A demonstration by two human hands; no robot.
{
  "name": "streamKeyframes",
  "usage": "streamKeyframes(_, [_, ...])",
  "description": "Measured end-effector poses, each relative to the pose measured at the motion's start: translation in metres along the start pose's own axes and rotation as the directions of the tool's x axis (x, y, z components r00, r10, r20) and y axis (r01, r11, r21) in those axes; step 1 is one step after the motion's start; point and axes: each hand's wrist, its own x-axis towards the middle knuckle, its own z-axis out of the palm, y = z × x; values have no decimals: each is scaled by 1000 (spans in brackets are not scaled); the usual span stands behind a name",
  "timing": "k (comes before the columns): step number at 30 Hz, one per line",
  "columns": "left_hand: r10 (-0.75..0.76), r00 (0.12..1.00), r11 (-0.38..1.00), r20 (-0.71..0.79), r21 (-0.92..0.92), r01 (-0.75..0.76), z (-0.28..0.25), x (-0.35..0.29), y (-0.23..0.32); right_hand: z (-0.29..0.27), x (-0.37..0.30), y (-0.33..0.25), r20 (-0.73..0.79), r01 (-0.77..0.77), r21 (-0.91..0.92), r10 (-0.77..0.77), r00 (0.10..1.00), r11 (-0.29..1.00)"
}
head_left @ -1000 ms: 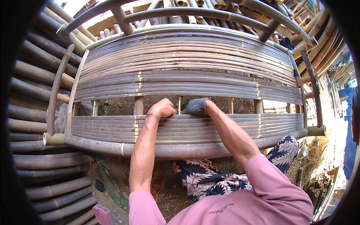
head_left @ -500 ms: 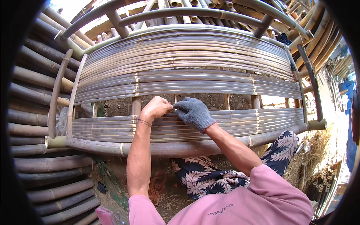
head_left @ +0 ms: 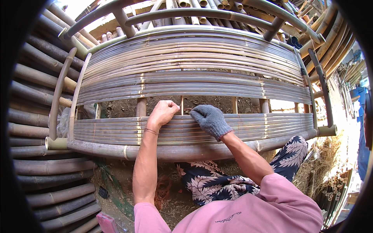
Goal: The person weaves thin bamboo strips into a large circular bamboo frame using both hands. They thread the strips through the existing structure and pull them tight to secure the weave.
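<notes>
A long bamboo bench of dark slats lies before me. Over its front band of slats, my bare left hand is closed in a pinch at the edge of the open gap. What the fingertips hold, if anything, is too thin to make out. To its right, my right hand wears a grey knit glove, its fingers curled together over the same slats; their contents are hidden. A narrow pale crosspiece shows between the two hands, spanning the gap toward the middle slats.
Dark bamboo poles are stacked along the left. More cut poles lie behind the bench's curved backrest rail. A pink block is at lower left. Straw and thin bamboo pieces lie at right.
My hands were almost touching at the gap's edge; now they are apart. The gloved right hand has moved to the right, and the left has shifted only slightly.
</notes>
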Motion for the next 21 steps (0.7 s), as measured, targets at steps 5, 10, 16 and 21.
streamKeyframes(5, [623, 781, 780, -43, -34, -625, 16, -31, 11, -36, -9, -26, 218, -146, 532, 31, 975, 834])
streamKeyframes(10, [375, 865, 905, -334, -70, -420, 24, -93, 21, -52, 10, -34, 105, -104, 761, 36, 994, 641])
streamKeyframes(16, [-48, 896, 918, -441, 334, 213, 5, -151, -4, -7, 46, 20, 258, -20, -154, 60, 964, 988])
streamKeyframes(21, [-167, 972, 977, 166, -106, 186, -21, -189, 0, 11, 47, 19, 461, -52, -265, 174, 870, 963])
